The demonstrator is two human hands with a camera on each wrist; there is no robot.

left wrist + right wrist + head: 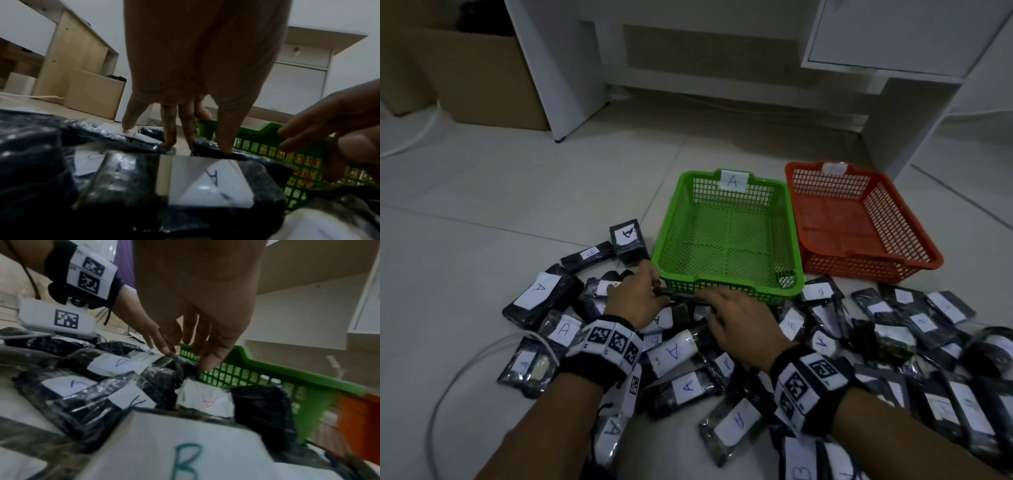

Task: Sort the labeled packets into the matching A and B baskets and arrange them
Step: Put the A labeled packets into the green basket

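Your left hand (635,297) and right hand (739,322) meet over a dark packet (681,298) lying against the near wall of the green basket (729,236). Both sets of fingertips press down on its glossy wrap; whether either grip has closed on it, you cannot tell from these views. The other packets (681,385) are flat, black, plastic-wrapped, with white paper labels marked A or B, heaped on the tiled floor (500,192). The green basket is mesh plastic, tagged A; the orange basket (859,222) touches its right side. Neither holds a packet.
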